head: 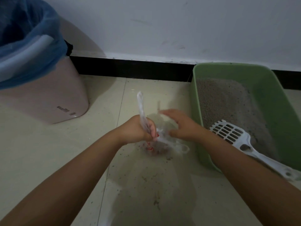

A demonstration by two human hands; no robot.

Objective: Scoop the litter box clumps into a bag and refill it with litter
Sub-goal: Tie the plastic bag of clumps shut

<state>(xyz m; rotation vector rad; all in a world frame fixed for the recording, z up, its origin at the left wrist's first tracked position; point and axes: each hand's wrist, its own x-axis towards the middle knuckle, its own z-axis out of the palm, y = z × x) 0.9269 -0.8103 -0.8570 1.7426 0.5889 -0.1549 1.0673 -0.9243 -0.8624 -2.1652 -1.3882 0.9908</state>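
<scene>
A small clear plastic bag (158, 148) with grey clumps and red print lies on the floor tiles between my hands. My left hand (140, 130) is shut on one twisted handle of the bag, which sticks up past my fist. Just right of it, my right hand (180, 126) hovers over the bag with fingers spread and blurred; the other handle loop (183, 148) lies loose below it. The green litter box (197, 101) stands at the right, holding grey litter (226, 101). A white slotted scoop (231, 132) rests in it, its handle over the front rim.
A pink bin (53, 95) lined with a blue bag (48, 51) stands at the left against the white wall. A black skirting board (130, 67) runs along the wall. Litter crumbs (156, 201) are scattered on the floor in front of me.
</scene>
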